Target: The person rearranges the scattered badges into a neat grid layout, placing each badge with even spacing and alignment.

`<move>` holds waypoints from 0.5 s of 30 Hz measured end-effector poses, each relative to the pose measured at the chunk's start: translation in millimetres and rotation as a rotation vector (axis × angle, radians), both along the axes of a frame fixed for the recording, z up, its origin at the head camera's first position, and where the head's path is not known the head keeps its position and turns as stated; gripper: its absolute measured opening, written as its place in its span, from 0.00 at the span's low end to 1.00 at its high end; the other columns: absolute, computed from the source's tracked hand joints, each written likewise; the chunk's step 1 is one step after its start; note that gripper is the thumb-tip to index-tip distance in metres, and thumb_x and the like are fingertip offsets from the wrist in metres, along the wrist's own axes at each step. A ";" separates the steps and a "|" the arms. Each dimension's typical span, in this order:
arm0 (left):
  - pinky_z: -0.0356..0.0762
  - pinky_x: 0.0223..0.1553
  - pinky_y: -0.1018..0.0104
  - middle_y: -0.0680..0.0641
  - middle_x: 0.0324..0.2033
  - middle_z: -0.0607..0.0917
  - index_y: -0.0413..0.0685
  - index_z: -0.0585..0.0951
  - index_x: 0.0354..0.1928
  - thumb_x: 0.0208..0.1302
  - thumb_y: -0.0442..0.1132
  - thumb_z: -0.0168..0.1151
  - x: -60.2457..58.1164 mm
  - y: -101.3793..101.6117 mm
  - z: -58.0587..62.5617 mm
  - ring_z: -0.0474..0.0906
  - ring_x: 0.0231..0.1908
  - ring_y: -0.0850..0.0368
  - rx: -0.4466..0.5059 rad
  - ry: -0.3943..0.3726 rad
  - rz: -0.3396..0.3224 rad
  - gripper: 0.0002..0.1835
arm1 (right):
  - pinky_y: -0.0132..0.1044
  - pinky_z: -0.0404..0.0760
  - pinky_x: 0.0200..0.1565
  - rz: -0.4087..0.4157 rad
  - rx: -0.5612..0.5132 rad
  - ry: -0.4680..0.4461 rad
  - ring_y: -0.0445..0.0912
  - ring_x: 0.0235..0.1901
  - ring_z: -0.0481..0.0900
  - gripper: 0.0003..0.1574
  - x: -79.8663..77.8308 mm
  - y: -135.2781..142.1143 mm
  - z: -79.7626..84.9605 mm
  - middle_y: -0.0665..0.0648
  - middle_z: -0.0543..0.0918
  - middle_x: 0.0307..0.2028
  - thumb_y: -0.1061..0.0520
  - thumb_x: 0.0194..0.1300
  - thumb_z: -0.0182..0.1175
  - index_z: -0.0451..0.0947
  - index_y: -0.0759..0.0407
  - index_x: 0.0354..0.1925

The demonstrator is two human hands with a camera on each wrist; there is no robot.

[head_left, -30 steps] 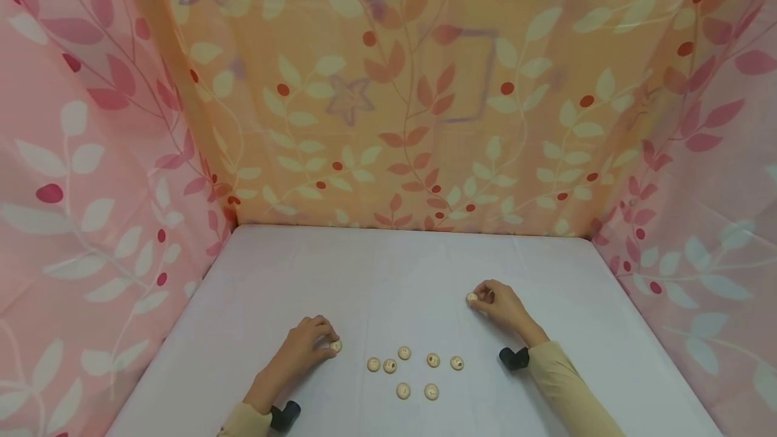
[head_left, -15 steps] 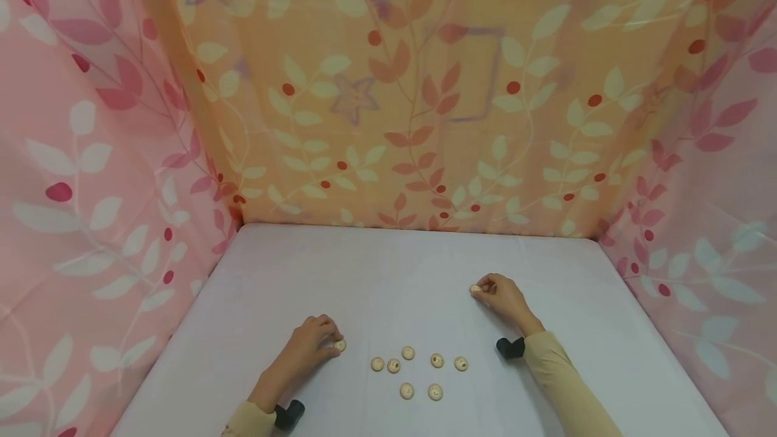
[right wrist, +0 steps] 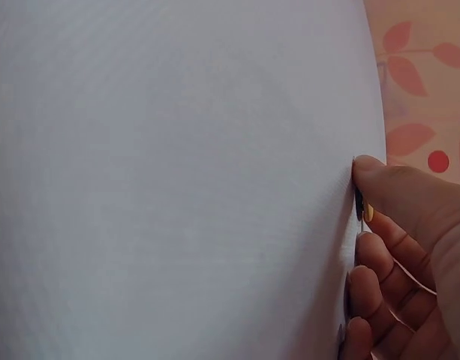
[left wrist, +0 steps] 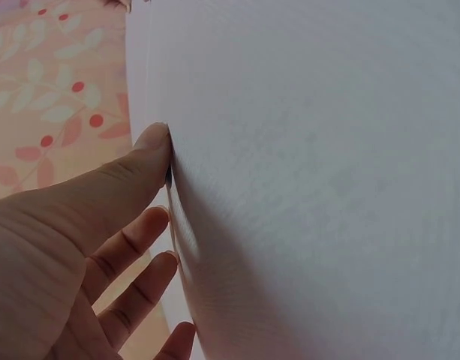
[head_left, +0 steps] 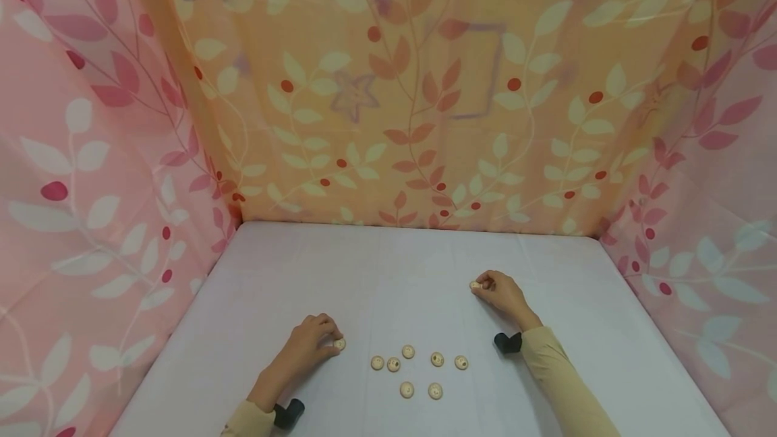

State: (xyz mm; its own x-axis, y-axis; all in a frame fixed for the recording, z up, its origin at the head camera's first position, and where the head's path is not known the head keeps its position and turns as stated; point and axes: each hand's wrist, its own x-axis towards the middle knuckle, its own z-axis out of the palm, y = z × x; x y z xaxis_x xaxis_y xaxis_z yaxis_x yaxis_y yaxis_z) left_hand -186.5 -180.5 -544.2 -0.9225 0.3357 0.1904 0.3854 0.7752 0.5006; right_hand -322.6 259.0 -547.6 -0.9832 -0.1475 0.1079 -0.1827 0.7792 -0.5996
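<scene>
We see left hand (head_left: 311,344) pinching one disc (head_left: 340,344) left of the loose cluster (head_left: 393,365), right hand (head_left: 502,294) pinching another disc (head_left: 475,285) beyond it; seven lie unheld.

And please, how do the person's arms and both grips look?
The left sleeve is beige, with a black angular device near its end; the right sleeve matches, with a second black device. The left grip and right grip wear no gloves.
</scene>
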 end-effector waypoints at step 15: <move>0.68 0.43 0.48 0.58 0.40 0.77 0.56 0.81 0.34 0.51 0.42 0.69 0.8 0.1 2.3 0.70 0.45 0.55 0.010 -0.030 0.002 0.08 | 0.37 0.67 0.32 -0.008 0.009 0.008 0.43 0.29 0.70 0.19 1.6 1.3 -3.7 0.52 0.76 0.29 0.48 0.56 0.66 0.77 0.59 0.40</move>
State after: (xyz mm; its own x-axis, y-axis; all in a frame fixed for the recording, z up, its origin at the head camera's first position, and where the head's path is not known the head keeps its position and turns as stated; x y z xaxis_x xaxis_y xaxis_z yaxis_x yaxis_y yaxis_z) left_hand -185.7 -180.3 -541.9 -0.9286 0.3320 0.1656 0.3683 0.7708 0.5198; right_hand -321.0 260.4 -551.3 -0.9834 -0.1405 0.1145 -0.1812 0.7858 -0.5913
